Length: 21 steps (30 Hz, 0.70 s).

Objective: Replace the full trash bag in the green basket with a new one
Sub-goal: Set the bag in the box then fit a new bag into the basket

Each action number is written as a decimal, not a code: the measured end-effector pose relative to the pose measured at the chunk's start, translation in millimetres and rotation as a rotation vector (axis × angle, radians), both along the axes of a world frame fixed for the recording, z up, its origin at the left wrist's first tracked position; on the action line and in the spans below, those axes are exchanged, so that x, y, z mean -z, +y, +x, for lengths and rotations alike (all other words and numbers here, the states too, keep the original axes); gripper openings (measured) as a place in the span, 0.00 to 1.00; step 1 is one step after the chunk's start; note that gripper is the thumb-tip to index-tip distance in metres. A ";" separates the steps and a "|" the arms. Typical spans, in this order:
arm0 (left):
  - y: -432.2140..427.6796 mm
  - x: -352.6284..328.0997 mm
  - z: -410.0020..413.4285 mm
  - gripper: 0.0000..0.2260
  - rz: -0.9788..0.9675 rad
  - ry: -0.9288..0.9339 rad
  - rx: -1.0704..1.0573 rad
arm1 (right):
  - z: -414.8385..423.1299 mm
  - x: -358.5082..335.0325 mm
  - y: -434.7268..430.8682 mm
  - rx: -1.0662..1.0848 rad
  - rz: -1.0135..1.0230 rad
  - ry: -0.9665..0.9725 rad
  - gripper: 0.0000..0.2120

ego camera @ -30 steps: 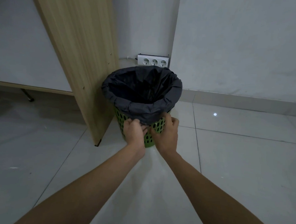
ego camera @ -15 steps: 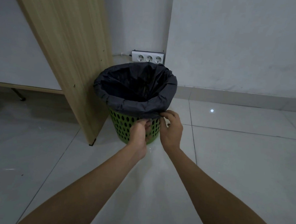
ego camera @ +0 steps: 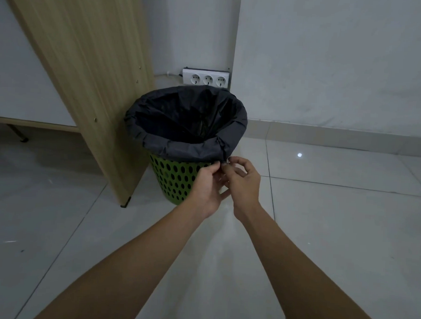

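A green perforated basket (ego camera: 173, 179) stands on the tiled floor beside a wooden panel. A black trash bag (ego camera: 188, 148) lines it, its edge folded down over the rim; the inside is dark and I cannot tell what it holds. My left hand (ego camera: 208, 187) and my right hand (ego camera: 243, 183) meet at the basket's front right. Their fingertips pinch a gathered bit of the bag's folded edge there.
A slanted wooden panel (ego camera: 87, 74) stands just left of the basket, its foot on the floor. A white triple socket strip (ego camera: 205, 78) sits on the wall behind. White wall and skirting run to the right, glossy floor tiles (ego camera: 322, 238) in front.
Both hands have moved from the front middle of the bag's edge to its front right, and now pinch a small gathered point of it. The folded edge hangs shorter at the front.
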<state>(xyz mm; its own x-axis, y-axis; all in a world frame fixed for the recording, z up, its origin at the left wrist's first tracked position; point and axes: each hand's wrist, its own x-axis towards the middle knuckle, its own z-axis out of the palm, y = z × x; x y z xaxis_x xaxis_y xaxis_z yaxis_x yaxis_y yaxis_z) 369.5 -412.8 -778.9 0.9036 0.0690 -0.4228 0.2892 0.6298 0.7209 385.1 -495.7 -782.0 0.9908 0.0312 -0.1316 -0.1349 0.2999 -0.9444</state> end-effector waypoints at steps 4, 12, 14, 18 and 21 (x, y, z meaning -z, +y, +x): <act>-1.4 0.5 7.2 0.13 0.046 0.076 -0.084 | -0.1 0.3 0.1 -0.038 -0.072 -0.019 0.06; -12.6 3.7 14.2 0.17 -0.003 0.090 -0.378 | -0.9 -8.4 1.0 -0.008 -0.106 -0.122 0.11; -16.4 2.1 12.3 0.11 0.022 0.072 -0.459 | 3.4 -12.2 3.1 0.016 -0.068 -0.141 0.11; -30.3 -8.7 2.8 0.04 0.214 0.011 -0.625 | 12.6 -15.1 14.8 0.078 -0.067 -0.134 0.08; -31.6 -9.7 -1.6 0.05 0.495 -0.067 -0.656 | 15.0 -17.0 20.6 0.080 -0.002 -0.041 0.03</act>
<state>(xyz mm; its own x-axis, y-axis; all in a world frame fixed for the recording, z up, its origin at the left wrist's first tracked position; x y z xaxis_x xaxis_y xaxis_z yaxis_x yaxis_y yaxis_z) 367.9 -444.4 -769.2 0.6373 0.7555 -0.1518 -0.0801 0.2608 0.9621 400.2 -475.1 -765.0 0.9947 -0.0481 -0.0907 -0.0717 0.3058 -0.9494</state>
